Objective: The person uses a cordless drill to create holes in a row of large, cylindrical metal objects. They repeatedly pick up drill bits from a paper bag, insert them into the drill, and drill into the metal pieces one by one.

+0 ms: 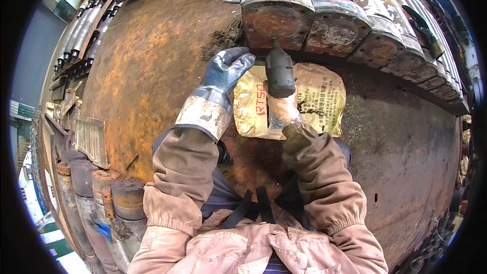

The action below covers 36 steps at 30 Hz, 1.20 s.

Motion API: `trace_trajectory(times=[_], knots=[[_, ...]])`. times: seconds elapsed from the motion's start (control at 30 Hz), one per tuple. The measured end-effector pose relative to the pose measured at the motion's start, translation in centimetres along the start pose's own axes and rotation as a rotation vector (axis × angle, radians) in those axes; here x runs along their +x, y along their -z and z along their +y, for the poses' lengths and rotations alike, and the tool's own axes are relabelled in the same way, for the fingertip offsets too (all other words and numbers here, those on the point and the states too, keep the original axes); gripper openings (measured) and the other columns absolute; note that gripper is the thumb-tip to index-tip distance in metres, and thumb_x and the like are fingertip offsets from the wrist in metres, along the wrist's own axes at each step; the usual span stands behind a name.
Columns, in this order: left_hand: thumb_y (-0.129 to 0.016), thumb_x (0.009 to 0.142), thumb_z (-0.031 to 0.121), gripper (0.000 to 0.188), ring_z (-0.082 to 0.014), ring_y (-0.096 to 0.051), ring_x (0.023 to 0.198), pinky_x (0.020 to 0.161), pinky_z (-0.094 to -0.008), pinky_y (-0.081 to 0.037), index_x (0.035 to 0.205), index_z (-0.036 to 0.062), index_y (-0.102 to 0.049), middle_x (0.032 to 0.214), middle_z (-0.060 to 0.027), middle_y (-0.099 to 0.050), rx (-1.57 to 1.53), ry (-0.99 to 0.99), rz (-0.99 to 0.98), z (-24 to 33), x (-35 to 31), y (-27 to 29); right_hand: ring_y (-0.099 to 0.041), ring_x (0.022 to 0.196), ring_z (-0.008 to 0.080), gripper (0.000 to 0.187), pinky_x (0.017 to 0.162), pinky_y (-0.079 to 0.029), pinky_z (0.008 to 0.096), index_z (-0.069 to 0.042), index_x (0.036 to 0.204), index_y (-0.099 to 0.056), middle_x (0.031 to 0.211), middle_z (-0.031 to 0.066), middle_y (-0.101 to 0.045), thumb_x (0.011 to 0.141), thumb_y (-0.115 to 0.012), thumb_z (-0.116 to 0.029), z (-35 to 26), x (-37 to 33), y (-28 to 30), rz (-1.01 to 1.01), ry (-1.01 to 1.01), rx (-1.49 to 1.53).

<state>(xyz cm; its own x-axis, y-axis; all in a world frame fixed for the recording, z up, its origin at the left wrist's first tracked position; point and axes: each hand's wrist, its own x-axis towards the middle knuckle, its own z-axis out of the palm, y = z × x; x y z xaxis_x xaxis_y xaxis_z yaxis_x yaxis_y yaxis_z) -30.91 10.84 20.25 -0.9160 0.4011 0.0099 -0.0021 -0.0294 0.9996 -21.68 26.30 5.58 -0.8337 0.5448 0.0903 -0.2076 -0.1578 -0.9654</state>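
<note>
My right hand [283,110], in a pale, translucent-looking covering, is closed on a dark grey impact wrench [280,73]. Its handle is hidden under the body. The tool's narrow tip points away from me, at the lower end plate of a rusty metal cylinder [278,20]; whether it touches cannot be told. To the left, my left hand [227,71] wears a blue coated glove with a pale, stained cuff. Its fingers are loosely bent, thumb apart, and nothing shows in them. A flattened yellow paper sack [329,99] lies beneath the tool and my right hand.
More cylinders with square end plates [337,28] stand in a row at the far right. A rusty metal surface [152,61] spreads around me. Rusty round-ended cylinders [129,198] sit at the near left, and slim rods [76,38] are racked farther off. Dark debris [223,35] lies near my left glove.
</note>
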Motion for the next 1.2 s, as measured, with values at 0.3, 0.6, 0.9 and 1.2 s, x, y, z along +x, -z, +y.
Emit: trace_trajectory(times=[0.3, 0.6, 0.9, 1.2], knots=[[-0.079, 0.082, 0.014, 0.032, -0.0139, -0.064, 0.096, 0.085, -0.0280, -0.051, 0.110, 0.0000, -0.069, 0.104, -0.0078, -0.070, -0.187, 0.024, -0.021, 1.0, -0.8, 2.3, -0.068, 0.082, 0.0235, 0.033, 0.072, -0.052, 0.0349, -0.008, 0.110, -0.061, 0.087, 0.0092, -0.070, 0.081, -0.072, -0.021, -5.7, -1.0, -1.0, 0.068, 0.072, -0.577], [-0.076, 0.084, 0.018, 0.032, -0.0161, -0.063, 0.097, 0.086, -0.0305, -0.050, 0.110, -0.0006, -0.070, 0.103, -0.0092, -0.071, -0.041, -0.001, -0.044, 1.0, -0.7, 1.8, -0.069, 0.080, 0.0279, 0.029, 0.071, -0.052, 0.0365, -0.005, 0.103, -0.063, 0.086, 0.0130, -0.071, 0.081, -0.071, -0.021, -8.3, -1.4, -2.5, 0.046, 0.126, -0.644], [-0.077, 0.084, 0.016, 0.030, -0.0150, -0.064, 0.094, 0.085, -0.0295, -0.050, 0.108, -0.0005, -0.070, 0.102, -0.0076, -0.071, -0.017, -0.005, -0.083, 1.1, -0.8, 0.4, -0.066, 0.077, 0.0181, 0.035, 0.069, -0.051, 0.0334, -0.005, 0.109, -0.062, 0.087, 0.0098, -0.070, 0.081, -0.072, -0.023, -1.8, 0.3, -0.1, 0.004, 0.094, -0.405], [-0.078, 0.083, 0.016, 0.032, -0.0145, -0.064, 0.094, 0.085, -0.0290, -0.051, 0.109, 0.0001, -0.069, 0.102, -0.0076, -0.071, -0.138, 0.034, -0.047, 1.0, -0.3, 0.6, -0.062, 0.064, 0.0230, 0.019, 0.058, -0.048, 0.0398, -0.008, 0.089, -0.068, 0.071, 0.0052, -0.064, 0.092, -0.064, -0.026, 3.4, 0.7, -0.9, -0.063, 0.124, -0.085]])
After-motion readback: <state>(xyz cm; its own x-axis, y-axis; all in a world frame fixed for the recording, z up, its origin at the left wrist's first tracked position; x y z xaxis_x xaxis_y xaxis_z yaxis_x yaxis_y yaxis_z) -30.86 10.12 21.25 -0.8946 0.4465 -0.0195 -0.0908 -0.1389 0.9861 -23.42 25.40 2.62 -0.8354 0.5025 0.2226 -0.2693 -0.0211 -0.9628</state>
